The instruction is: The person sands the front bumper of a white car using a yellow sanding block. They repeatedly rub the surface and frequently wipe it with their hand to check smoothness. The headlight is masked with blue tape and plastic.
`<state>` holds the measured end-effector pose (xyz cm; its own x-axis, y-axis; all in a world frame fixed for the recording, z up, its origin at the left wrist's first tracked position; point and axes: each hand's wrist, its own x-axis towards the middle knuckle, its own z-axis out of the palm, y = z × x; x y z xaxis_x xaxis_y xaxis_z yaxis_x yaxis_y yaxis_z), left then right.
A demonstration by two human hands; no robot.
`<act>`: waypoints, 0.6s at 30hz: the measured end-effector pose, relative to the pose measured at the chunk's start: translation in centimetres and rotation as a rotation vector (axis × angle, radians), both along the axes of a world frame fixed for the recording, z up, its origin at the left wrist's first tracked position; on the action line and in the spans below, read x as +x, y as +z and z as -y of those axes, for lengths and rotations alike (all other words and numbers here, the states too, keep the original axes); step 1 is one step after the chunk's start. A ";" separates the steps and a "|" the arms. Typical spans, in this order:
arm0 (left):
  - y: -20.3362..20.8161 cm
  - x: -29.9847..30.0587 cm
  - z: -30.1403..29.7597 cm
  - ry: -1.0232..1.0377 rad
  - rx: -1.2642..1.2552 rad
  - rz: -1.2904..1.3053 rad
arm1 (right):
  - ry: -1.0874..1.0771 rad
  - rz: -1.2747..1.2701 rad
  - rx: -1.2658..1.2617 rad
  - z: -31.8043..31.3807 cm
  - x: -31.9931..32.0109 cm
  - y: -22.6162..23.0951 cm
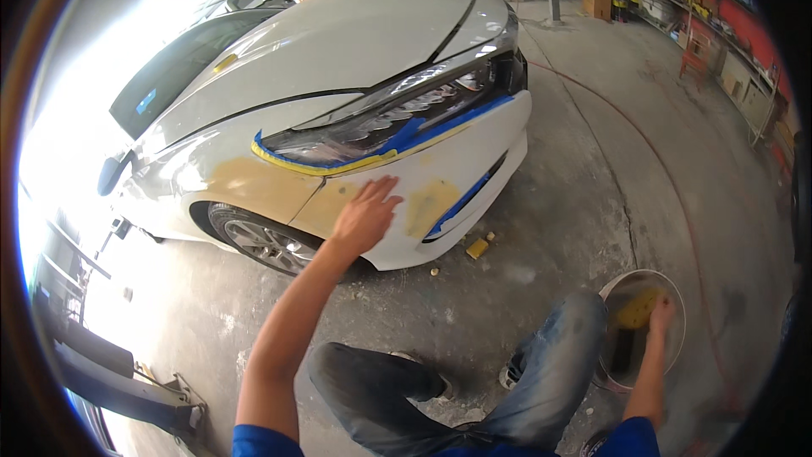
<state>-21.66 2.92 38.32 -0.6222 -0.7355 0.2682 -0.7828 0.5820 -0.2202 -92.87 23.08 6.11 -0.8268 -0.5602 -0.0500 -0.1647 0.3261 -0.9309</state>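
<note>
My left hand (369, 217) lies flat with its fingers spread on the front bumper (474, 148) of a white car. Tan sanded patches of filler (431, 203) show on either side of it. Above it, blue and yellow masking tape (321, 167) edges the headlight (389, 114). Low at the right, my right hand (664, 317) reaches into a round bucket (627, 277) and grips a yellow sponge (639, 309). Motion blurs the sponge a little. A dark block-like shape (624, 349) sits lower in the bucket.
A small yellow block (477, 248) and crumbs lie on the concrete floor below the bumper. The front wheel (262, 237) is left of my left arm. A thin red hose (651, 131) curves across the floor at right. Shelves, a cardboard box (596, 0) and other people stand far back.
</note>
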 end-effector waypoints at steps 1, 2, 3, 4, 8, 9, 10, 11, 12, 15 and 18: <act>-1.1 -1.3 0.0 0.031 0.106 -0.148 | -0.014 0.076 -0.125 1.7 0.3 2.5; -2.1 -2.3 -0.4 0.068 0.210 -0.288 | -0.022 0.163 -0.248 4.5 2.8 5.8; -2.9 -3.8 -0.4 0.070 0.278 -0.339 | 0.056 0.255 -0.366 7.1 5.1 9.3; -3.6 -5.1 -0.7 0.072 0.350 -0.392 | 0.135 0.345 -0.477 9.6 7.8 12.8; -4.5 -10.9 -2.4 -0.026 0.503 -0.595 | 0.554 0.561 -0.479 16.1 20.9 22.7; -4.3 -12.4 -2.9 -0.082 0.452 -0.622 | 0.625 0.569 -0.457 17.6 22.6 23.3; -4.3 -12.6 -3.4 -0.107 0.393 -0.638 | 0.672 0.617 -0.398 17.9 26.4 24.8; -4.1 -12.6 -3.6 -0.131 0.323 -0.614 | 0.741 0.648 -0.348 18.3 28.9 25.6; -3.6 -12.6 -3.9 -0.135 0.281 -0.617 | 0.817 0.690 -0.297 18.7 31.4 26.3; -2.9 -11.5 -4.3 -0.133 0.209 -0.594 | 1.050 0.777 -0.146 18.2 36.7 28.1; -3.3 -9.8 -3.8 -0.213 0.136 -0.640 | 1.189 0.806 -0.061 19.5 39.2 27.2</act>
